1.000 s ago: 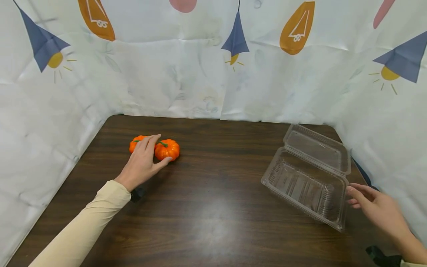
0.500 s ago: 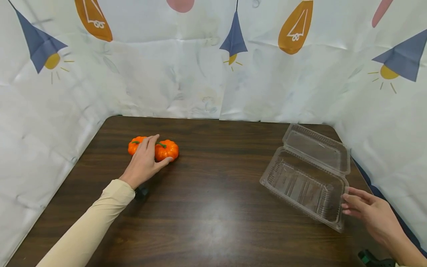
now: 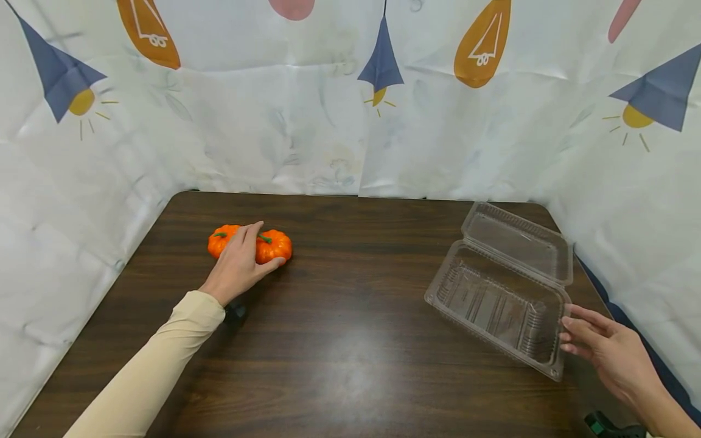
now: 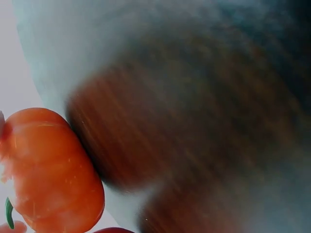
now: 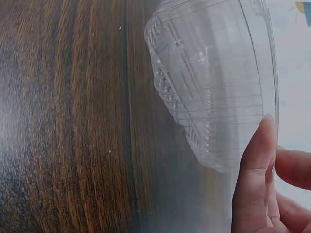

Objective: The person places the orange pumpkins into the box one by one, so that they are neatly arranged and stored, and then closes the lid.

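Observation:
Two small orange pumpkins with green stems sit side by side at the table's back left. My left hand [image 3: 237, 266] grips the right-hand pumpkin [image 3: 278, 246], thumb at its near side and fingers over its left. Partly behind those fingers is the left-hand pumpkin [image 3: 220, 239]. Up close in the left wrist view, the gripped pumpkin [image 4: 58, 170] has fingertips at its left edge. On the right, a clear plastic clamshell container [image 3: 495, 304] has its lid [image 3: 520, 243] swung back. My right hand [image 3: 616, 350] pinches its right-end rim, as the right wrist view also shows [image 5: 252, 184].
The dark wood-grain table [image 3: 350, 304] spans between the hands. A white printed curtain [image 3: 306, 134] surrounds its back and sides. Dark straps with camera gear [image 3: 610, 424] show at both wrists.
My right hand has shifted slightly down and left along the container's end rim. The left hand stays on the right-hand pumpkin. The head view has turned a little.

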`<state>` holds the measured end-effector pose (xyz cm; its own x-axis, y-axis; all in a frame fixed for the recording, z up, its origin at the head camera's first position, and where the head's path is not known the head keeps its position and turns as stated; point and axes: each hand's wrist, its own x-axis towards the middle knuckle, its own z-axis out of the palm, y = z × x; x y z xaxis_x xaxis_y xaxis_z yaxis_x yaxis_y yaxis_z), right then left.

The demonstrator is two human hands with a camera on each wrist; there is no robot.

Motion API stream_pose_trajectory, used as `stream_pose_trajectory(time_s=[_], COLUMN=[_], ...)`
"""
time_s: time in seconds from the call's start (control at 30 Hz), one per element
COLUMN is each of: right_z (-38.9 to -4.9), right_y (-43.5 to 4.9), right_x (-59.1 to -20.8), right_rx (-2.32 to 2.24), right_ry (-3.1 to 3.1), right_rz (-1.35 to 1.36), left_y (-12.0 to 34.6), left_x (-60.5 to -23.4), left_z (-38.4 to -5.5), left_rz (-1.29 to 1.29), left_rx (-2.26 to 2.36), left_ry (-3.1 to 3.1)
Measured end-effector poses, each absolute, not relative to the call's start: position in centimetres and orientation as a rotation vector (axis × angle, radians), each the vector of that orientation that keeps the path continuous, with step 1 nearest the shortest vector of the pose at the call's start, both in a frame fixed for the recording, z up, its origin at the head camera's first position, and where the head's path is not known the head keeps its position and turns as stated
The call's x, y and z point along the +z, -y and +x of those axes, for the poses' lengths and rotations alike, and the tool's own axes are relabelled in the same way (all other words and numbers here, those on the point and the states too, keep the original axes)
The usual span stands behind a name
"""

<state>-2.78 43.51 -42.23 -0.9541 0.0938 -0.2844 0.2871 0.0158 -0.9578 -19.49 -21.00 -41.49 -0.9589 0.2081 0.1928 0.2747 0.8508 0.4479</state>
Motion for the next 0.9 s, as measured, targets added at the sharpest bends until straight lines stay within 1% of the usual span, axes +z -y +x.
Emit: stream_pose_trajectory(time_s=[0.37,0.9], right_z=[-2.94,-3.33], right_y=[-43.51,-43.17], right_x=[-42.47,-42.53], right_rx=[-2.112,-2.054], right_ry=[-2.129,-2.162], right_rz=[0.38,0.386], left_y=[20.62,20.72], left_x=[-41.32,-41.53], left_z=[-19.7,-19.2], left_rz=[-0.371,-0.372], left_rx=[-0.693,-0.765], left_ry=[2.93,2.929])
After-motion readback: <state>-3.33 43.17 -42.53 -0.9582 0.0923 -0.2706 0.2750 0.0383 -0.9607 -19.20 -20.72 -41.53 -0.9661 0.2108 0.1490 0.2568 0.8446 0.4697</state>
